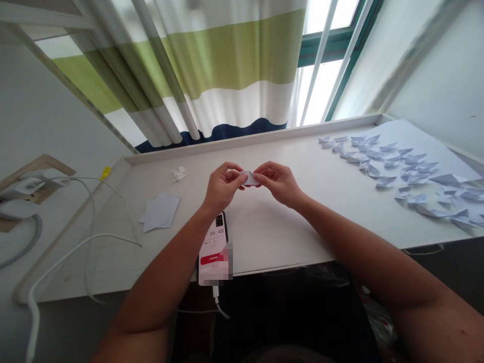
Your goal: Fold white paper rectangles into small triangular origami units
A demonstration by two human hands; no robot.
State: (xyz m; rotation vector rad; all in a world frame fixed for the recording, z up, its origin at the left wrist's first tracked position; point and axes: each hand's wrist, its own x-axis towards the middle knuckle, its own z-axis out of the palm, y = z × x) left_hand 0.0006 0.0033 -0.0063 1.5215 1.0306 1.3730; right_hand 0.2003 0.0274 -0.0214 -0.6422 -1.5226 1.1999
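Observation:
A small folded piece of white paper (249, 178) is held up between both hands over the middle of the white desk. My left hand (224, 185) pinches its left side between thumb and fingers. On the right side, my right hand (279, 183) grips it the same way. The fingers cover much of the paper, so its full shape is hidden. Below my left wrist lies a phone (214, 247) with a lit screen showing a timer. Left of my left hand are a few loose white paper sheets (161, 212) and a crumpled white scrap (179, 174).
Many folded paper boats (389, 164) stand in rows on the desk's right side, beside a large white sheet (419, 138). White cables (109, 237) run from a power strip (34, 186) at the left. A raised rim (227, 143) borders the desk (291, 242) below a striped curtain (242, 55).

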